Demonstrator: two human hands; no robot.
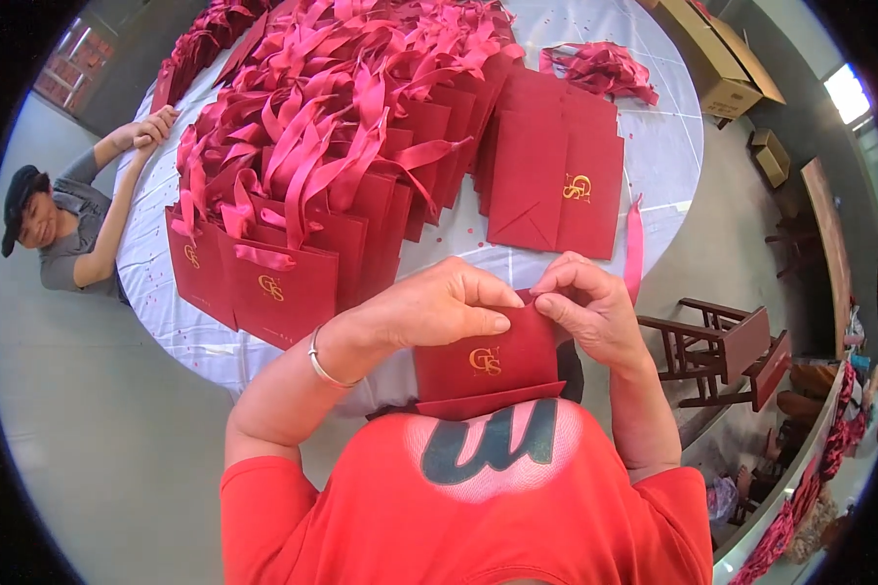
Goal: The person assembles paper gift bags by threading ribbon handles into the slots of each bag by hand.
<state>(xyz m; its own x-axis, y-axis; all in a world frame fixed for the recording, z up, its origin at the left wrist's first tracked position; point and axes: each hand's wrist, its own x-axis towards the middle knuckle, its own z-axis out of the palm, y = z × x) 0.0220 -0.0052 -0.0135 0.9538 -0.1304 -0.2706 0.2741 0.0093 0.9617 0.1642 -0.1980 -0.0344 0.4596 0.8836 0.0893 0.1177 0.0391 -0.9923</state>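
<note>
Table (668, 146), round, draped in thin, creased white sheeting. Across its middle and up to its far edge, a dense crowd of ribboned bags (361, 234), upright, in stiff dark-red paper, with glossy pink loops tangled on top. By its left edge, a co-worker (83, 229) in grey, hands at the rim. Right of the crowd, a stack of flat bags (556, 166), matte and rectangular, with diagonal folds along the base. At the near edge, close before the red shirt (468, 507), a single paper bag (488, 369), smooth-faced, with a gold emblem. Right hand (590, 310), thumb and forefinger pinching its top edge near the right corner. Left hand (449, 304), fingers bent, thumb against its front face just beside; cannot tell how firmly gripped, or whether any ribbon is between the fingertips. Toward the far right edge, a heap of ribbons (605, 74), satiny and crumpled. Near the right hand, one loose ribbon (635, 252), flat and narrow. Around the left wrist, a thin, shiny metal bangle (322, 361).
</note>
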